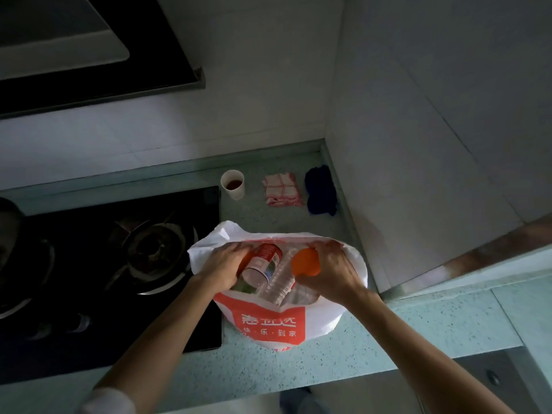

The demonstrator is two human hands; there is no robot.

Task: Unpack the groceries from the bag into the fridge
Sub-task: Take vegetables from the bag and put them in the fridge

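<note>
A white plastic bag (322, 321) with a red-orange printed panel stands open on the green countertop. Inside lie clear plastic bottles (279, 283), one with a red label (264, 258). My right hand (331, 267) is over the bag's right side, gripping an orange fruit (304, 262). My left hand (222, 262) reaches into the bag's left side, fingers curled around the red-labelled bottle, with a bit of another orange thing showing under the palm. No fridge is in view.
A black gas hob (119, 264) with burners lies just left of the bag. Behind it stand a paper cup (233, 183) of dark liquid, a checked cloth (282, 189) and a dark blue cloth (321, 189). A range hood (89, 49) hangs above; tiled wall on the right.
</note>
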